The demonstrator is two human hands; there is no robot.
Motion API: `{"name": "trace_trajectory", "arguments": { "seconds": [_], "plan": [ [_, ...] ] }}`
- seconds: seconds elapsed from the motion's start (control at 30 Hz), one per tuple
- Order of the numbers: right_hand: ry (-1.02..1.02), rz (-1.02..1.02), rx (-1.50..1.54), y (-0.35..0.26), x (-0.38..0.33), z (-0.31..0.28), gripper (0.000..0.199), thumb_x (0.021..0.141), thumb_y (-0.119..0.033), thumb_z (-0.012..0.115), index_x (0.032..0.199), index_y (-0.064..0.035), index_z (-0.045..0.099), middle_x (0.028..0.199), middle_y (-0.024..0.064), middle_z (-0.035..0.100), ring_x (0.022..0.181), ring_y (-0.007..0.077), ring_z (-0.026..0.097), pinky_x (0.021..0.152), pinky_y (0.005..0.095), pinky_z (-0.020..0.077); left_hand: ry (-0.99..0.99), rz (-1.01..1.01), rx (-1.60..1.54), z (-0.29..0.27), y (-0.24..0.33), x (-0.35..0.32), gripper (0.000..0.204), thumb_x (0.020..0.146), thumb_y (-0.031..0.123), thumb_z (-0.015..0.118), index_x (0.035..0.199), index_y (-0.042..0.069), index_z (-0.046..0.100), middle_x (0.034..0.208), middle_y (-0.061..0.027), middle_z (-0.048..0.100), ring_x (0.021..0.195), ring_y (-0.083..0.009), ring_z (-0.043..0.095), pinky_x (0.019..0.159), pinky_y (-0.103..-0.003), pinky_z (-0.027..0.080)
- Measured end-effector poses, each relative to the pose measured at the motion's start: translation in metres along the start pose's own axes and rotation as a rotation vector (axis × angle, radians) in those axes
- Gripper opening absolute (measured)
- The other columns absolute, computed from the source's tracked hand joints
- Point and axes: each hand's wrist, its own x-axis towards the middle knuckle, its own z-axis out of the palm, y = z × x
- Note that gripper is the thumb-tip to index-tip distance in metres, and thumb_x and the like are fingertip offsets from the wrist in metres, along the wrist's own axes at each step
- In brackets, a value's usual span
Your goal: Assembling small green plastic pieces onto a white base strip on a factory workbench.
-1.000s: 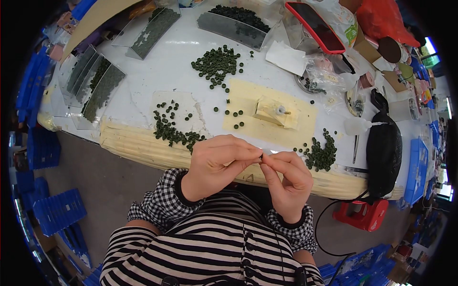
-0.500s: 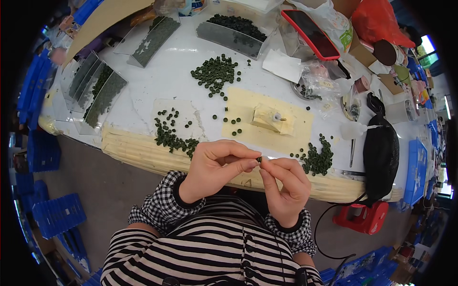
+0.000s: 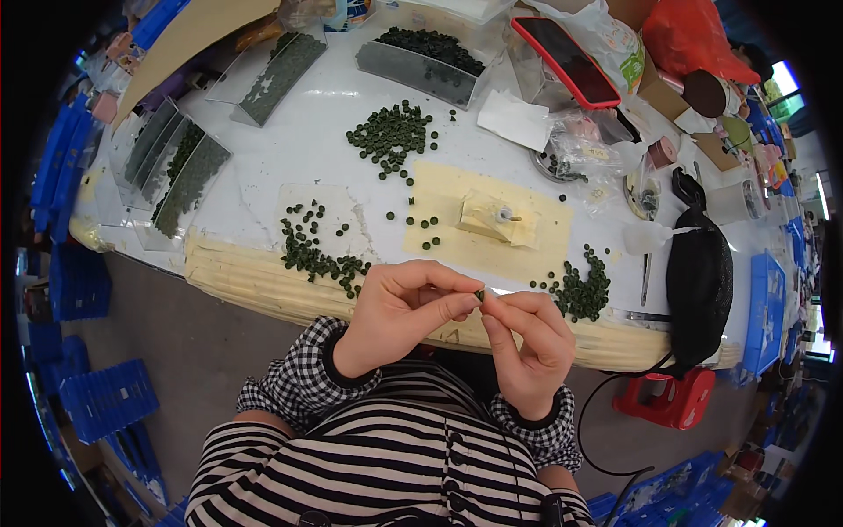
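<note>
While left hand and right hand, fingertips nearly closed, pinch 1 green piece by the table, it looks light; grip its rim.

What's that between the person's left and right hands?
In the head view, a small dark green piece sits between the left hand and right hand, at their fingertips.

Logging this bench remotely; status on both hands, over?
Left hand and right hand close together. Small dark green piece held where they meet. Nothing seen blocking either.
</note>
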Motion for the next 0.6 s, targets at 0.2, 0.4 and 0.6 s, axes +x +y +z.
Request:
{"name": "trace_trajectory", "arguments": {
  "seconds": [0.2,0.4,0.6],
  "plan": [
    [0.030,-0.007,-0.025,-0.0004,-0.0017,0.0040,0.029,0.076,0.010,0.072,0.104,-0.0002,0.073,0.088,0.0094,0.066,0.075,0.0168,0.063,0.065,0.0245,0.0503,0.010,-0.108,-0.072,-0.0026,0.0026,-0.0004,0.018,0.089,-0.001,0.065,0.107,-0.003,0.068,0.093,-0.0095,0.071,0.081,-0.0114,0.066,0.075,-0.023,0.055],
    [0.015,-0.007,-0.022,-0.0024,-0.0004,0.0069,0.029,0.077,0.009,0.071,0.105,-0.0005,0.073,0.088,0.0094,0.066,0.074,0.0159,0.062,0.063,0.0241,0.0502,0.055,-0.089,-0.118,-0.0025,-0.0003,-0.0018,0.016,0.088,-0.002,0.067,0.104,-0.004,0.069,0.091,-0.0102,0.071,0.080,-0.0130,0.067,0.074,-0.024,0.056],
    [0.005,0.004,-0.002,-0.0016,-0.0014,0.0080,0.030,0.078,0.009,0.071,0.106,-0.0003,0.072,0.088,0.0093,0.065,0.074,0.0156,0.062,0.063,0.0238,0.0498,0.074,0.013,-0.027,-0.0029,-0.0062,-0.0055,0.018,0.086,-0.006,0.067,0.104,-0.006,0.068,0.093,-0.0121,0.070,0.081,-0.0139,0.068,0.075,-0.025,0.057]
  ]
}}
